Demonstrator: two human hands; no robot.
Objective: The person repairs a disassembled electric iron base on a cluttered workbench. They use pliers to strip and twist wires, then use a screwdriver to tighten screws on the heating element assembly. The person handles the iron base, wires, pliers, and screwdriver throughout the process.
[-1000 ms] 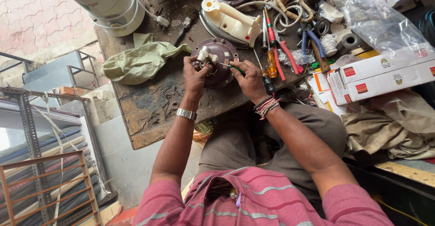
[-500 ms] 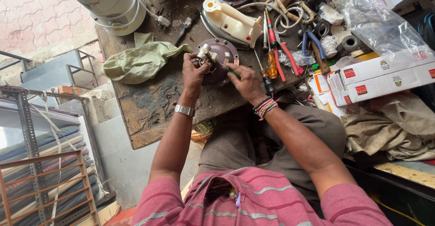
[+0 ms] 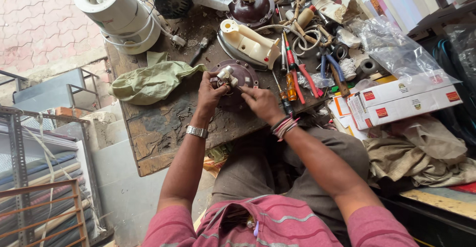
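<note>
A dark maroon round metal part [image 3: 243, 76] lies on the worn wooden workbench [image 3: 158, 128]. My left hand [image 3: 210, 92] grips its left side, next to a small cream-white fitting [image 3: 225, 73] that stands on top of it. My right hand [image 3: 262, 103] rests on the part's near right edge, fingers pinched toward the fitting. Whether the right hand holds a small tool is hidden by the fingers.
A cream iron body [image 3: 248, 41], screwdrivers and pliers [image 3: 297, 73] lie just right of the part. A green cloth [image 3: 148, 81] lies left. White appliance housings [image 3: 116, 14] stand at the back left, another maroon part [image 3: 253, 4] behind, boxes [image 3: 401, 106] and a plastic bag [image 3: 396, 54] right.
Both hands stay on the maroon part with only small finger shifts. The head view has moved slightly.
</note>
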